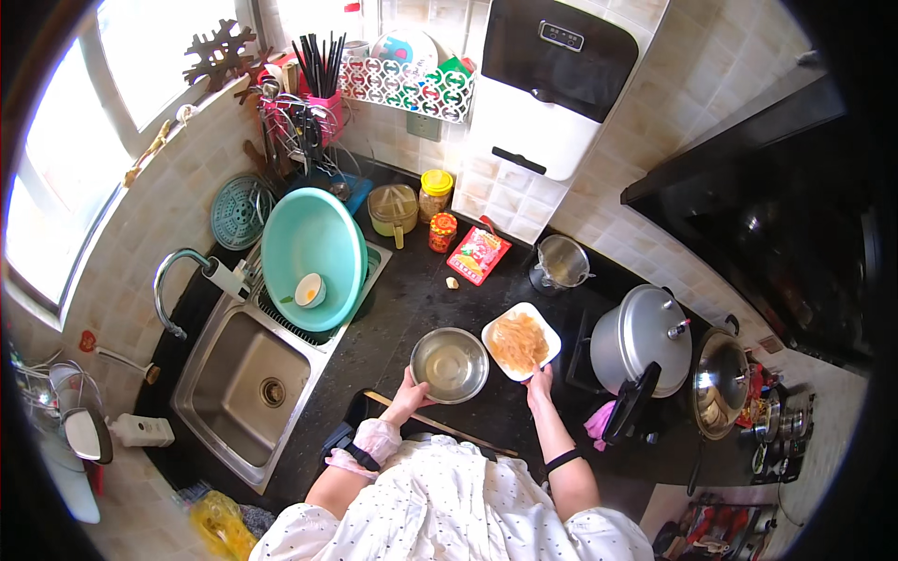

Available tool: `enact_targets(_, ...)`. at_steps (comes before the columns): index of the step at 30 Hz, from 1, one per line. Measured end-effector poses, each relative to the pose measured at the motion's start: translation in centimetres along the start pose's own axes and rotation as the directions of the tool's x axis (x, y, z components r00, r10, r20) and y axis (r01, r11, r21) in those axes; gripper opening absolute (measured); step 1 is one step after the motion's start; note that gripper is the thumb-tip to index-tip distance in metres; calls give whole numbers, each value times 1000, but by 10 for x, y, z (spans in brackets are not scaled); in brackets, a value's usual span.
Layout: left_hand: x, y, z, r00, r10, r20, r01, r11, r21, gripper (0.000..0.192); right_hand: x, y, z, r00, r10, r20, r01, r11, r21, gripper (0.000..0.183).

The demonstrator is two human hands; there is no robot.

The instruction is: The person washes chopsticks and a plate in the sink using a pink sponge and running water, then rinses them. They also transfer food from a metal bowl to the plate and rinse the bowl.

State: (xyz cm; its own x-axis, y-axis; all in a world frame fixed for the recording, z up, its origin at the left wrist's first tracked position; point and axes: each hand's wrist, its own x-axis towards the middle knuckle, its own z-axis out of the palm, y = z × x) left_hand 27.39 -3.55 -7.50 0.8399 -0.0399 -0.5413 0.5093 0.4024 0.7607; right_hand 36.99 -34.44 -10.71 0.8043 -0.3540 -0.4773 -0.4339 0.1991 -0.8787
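My left hand [407, 397] grips the near-left rim of a round stainless steel bowl [450, 366], thumb over the edge. A little clear liquid seems to lie in its bottom. To the right, my right hand [539, 386] holds the near edge of a white square dish [494, 361]. Pale orange-brown strips of food [519, 341] fill the dish; what they are I cannot tell. Bowl and dish are side by side over the black countertop [393, 343]. Whether either one rests on it or is lifted is unclear.
A sink [238, 379] and a turquoise basin [309, 245] with a small bowl [309, 290] stand left. Behind are jars [442, 232], a red packet [479, 254], a garlic clove [452, 282] and a glass container [561, 261]. A pressure cooker [635, 343] and wok [720, 382] occupy the right.
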Motion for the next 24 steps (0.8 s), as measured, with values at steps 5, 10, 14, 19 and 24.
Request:
enact_targets(5, -25, 8, -19, 997, -15, -78, 10, 997, -71, 65, -3, 4, -4, 997, 68, 37, -66, 997, -39, 27)
enact_targets(10, -68, 28, -57, 976, 51, -214, -83, 986, -144, 65, -4, -1, -6, 965, 131, 227, -111, 989, -98, 25)
enact_targets(14, -110, 55, -107, 926, 114, -361, -157, 983, -92, 74, -5, -3, -2, 948, 172, 266, -120, 972, -202, 26)
enact_targets(19, -157, 67, -183, 775, 151, -614, -279, 953, -118, 65, -6, 1, -3, 927, 215, 307, -160, 968, -192, 29)
enact_targets(24, -175, 50, -282, 669, -40, -742, -334, 876, -349, 53, -7, -6, -22, 933, 184, 311, -102, 960, -260, 26)
